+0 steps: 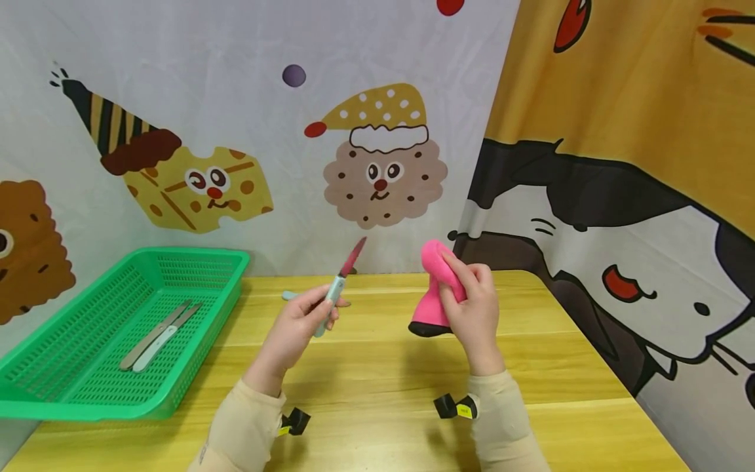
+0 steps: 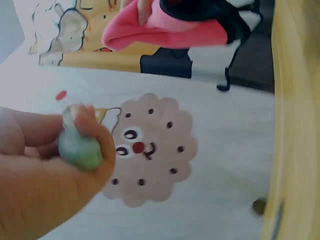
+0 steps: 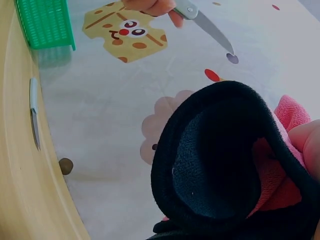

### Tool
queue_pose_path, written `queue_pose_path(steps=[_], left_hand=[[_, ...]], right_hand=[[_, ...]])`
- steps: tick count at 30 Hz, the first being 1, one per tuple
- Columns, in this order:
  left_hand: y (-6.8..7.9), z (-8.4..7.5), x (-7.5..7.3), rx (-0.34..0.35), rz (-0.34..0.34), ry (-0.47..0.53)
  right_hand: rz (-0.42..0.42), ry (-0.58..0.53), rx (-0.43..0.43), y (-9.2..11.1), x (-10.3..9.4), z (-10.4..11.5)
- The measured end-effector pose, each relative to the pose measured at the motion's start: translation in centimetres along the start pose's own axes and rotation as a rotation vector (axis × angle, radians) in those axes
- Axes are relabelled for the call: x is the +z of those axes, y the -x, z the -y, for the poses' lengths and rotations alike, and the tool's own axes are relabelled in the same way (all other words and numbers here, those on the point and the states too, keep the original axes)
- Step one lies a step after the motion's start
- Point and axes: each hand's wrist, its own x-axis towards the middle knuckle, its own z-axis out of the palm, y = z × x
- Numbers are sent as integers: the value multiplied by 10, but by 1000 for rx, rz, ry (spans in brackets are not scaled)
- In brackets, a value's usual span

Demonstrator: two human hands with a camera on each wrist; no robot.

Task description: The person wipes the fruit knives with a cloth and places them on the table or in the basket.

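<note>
My left hand (image 1: 295,331) grips a small knife (image 1: 335,293) by its pale mint handle, blade pointing up and away. The blade looks pinkish in the head view and grey in the right wrist view. To the right, my right hand (image 1: 479,308) holds a pink cloth mitt (image 1: 433,305) bunched between thumb and fingers. Its black-edged opening (image 3: 225,90) gapes toward the right wrist camera, dark inside. Knife and mitt are apart, both raised above the table. Behind the left hand a second knife (image 3: 33,97) with a pale blue handle lies on the table, partly hidden in the head view.
A green plastic basket (image 1: 203,354) stands on the left of the wooden table (image 1: 377,393). Two knives (image 1: 159,337) lie side by side in it, one with a brownish handle, one white. A cartoon-printed cloth (image 1: 265,118) hangs right behind the table's far edge.
</note>
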Motion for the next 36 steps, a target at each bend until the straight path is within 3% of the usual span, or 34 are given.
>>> queue_pose_path(steps=[3, 7, 12, 16, 19, 26, 29, 36], left_hand=[[3, -6, 4, 90, -131, -263], [4, -10, 11, 292, -285, -574], [2, -8, 14, 511, -415, -818], [0, -4, 15, 637, -487, -896], [-2, -2, 16, 691, -531, -935], [-3, 2, 19, 769, -570, -1015], [-4, 4, 21, 805, -581, -1033], [-4, 6, 27, 802, -577, -1057]], right_hand=[[1, -2, -2, -1, 0, 0], [9, -2, 1, 0, 0, 1], [15, -14, -3, 0, 0, 4], [15, -34, -42, 0, 1, 9], [20, -45, -76, 1, 1, 13], [11, -81, -152, 2, 3, 27], [43, -89, -194, 4, 6, 34], [124, -80, -252, 14, 15, 50]])
